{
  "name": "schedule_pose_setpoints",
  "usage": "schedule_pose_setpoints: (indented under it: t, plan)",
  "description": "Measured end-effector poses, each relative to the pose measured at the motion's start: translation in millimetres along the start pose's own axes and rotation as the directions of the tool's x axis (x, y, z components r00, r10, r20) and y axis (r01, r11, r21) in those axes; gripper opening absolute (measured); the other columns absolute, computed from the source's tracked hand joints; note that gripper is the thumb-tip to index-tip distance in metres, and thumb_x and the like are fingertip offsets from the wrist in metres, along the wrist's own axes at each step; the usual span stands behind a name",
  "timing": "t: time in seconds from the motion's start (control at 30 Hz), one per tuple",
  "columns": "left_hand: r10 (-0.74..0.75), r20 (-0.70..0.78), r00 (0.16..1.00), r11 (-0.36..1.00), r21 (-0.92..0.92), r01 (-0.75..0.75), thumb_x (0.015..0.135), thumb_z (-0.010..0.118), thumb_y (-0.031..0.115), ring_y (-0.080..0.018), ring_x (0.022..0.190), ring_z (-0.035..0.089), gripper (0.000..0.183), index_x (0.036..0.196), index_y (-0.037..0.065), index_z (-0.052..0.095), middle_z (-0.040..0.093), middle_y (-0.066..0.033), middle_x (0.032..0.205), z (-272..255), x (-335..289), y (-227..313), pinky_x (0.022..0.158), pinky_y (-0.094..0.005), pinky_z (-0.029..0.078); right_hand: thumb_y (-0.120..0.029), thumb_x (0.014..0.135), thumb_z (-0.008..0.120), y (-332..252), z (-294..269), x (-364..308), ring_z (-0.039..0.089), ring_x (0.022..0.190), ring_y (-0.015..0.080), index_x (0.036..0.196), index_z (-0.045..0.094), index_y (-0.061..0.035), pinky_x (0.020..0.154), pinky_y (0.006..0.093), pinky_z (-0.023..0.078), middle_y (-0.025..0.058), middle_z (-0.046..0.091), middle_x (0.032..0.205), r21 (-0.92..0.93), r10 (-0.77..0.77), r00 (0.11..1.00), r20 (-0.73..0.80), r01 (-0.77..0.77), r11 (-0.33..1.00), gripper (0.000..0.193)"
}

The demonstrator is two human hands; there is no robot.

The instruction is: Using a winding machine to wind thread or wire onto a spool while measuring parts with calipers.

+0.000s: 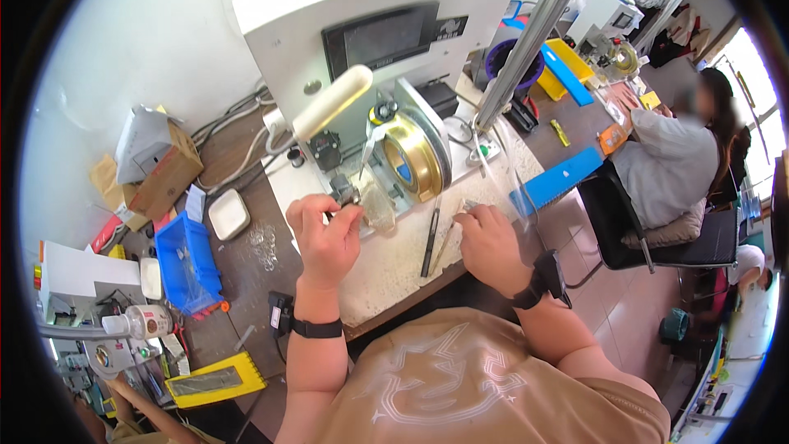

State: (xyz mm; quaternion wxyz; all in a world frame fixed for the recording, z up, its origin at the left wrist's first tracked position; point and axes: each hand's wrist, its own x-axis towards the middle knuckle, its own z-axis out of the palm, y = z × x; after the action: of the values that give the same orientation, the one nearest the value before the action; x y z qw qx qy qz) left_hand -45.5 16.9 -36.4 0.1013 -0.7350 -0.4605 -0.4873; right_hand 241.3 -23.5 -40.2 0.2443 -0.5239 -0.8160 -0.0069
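At frame center, your left hand [327, 234] is pinching a small dark part [343, 191] against the white machine [374, 29], beside the gold spool [413, 156]. Your right hand [486, 240] is resting curled on the mat [394, 259], near the black tweezers [429, 238].

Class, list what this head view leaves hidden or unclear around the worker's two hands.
- Small part at the left hand: covered by fingers, too small.
- Right hand grip: fingers curl away, contents unseen.
- Machine screen: glare, unreadable.
- Blue bin contents: too small.
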Motion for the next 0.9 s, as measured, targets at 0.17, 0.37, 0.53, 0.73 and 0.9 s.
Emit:
schedule_pose_setpoints:
  t: [0.17, 0.37, 0.53, 0.73, 0.9]
  plan:
    - [0.030, -0.034, 0.999, 1.000, -0.005, -0.030, 0.068, 0.081, 0.004, -0.0285, 0.096, 0.053, 0.019, 0.084, 0.012, 0.072, 0.054, -0.0043, 0.094, 0.2, 0.3, 1.0, 0.088, -0.0421, 0.041, -0.011, 0.083, 0.071, 27.4, -12.0, 1.1, 0.059, 0.095, 0.0313, 0.101, 0.067, -0.0082, 0.081, 0.0429, 0.048, 0.0099, 0.060, 0.096, -0.175, 0.125, 0.983, -0.133, -0.147, 0.973, 0.019]
    - [0.009, -0.026, 1.000, 1.000, -0.008, -0.009, 0.067, 0.082, 0.005, -0.0280, 0.096, 0.054, 0.021, 0.084, 0.013, 0.072, 0.054, -0.0038, 0.094, -0.4, -0.7, 0.7, 0.089, -0.0437, 0.040, -0.021, 0.085, 0.074, 47.0, -5.1, -9.0, 0.061, 0.092, 0.0311, 0.092, 0.068, -0.0085, 0.079, 0.0439, 0.050, 0.0093, 0.062, 0.092, -0.287, 0.218, 0.975, 0.040, -0.198, 0.937, 0.016]
    - [0.016, -0.034, 0.999, 0.999, -0.027, -0.017, 0.065, 0.083, 0.004, -0.0281, 0.097, 0.055, 0.024, 0.085, 0.013, 0.073, 0.054, -0.0039, 0.094, -0.8, 1.1, 0.3, 0.090, -0.0445, 0.041, -0.020, 0.087, 0.073, 51.6, -4.2, -11.2, 0.065, 0.093, 0.0331, 0.099, 0.071, -0.0066, 0.078, 0.0443, 0.054, 0.0113, 0.065, 0.093, -0.171, 0.325, 0.944, 0.067, -0.310, 0.935, 0.019]
    - [0.009, -0.021, 1.000, 1.000, -0.017, -0.010, 0.070, 0.084, 0.005, -0.0297, 0.096, 0.053, 0.016, 0.081, 0.010, 0.073, 0.053, -0.0053, 0.091, -1.8, 1.6, 0.7, 0.088, -0.0427, 0.043, -0.013, 0.090, 0.069, 53.1, -0.8, -15.9, 0.065, 0.087, 0.0361, 0.103, 0.070, -0.0026, 0.077, 0.0464, 0.053, 0.0159, 0.065, 0.093, 0.011, 0.384, 0.923, -0.019, -0.384, 0.923, 0.017]
    - [0.019, -0.014, 1.000, 1.000, -0.004, -0.019, 0.069, 0.084, 0.005, -0.0296, 0.096, 0.053, 0.017, 0.081, 0.010, 0.073, 0.052, -0.0052, 0.091, -2.5, 3.2, 1.6, 0.088, -0.0428, 0.042, -0.008, 0.093, 0.066, 50.3, 1.5, -19.5, 0.063, 0.078, 0.0341, 0.102, 0.067, -0.0006, 0.069, 0.0413, 0.051, 0.0155, 0.061, 0.087, 0.193, 0.406, 0.905, -0.128, -0.379, 0.905, 0.012]
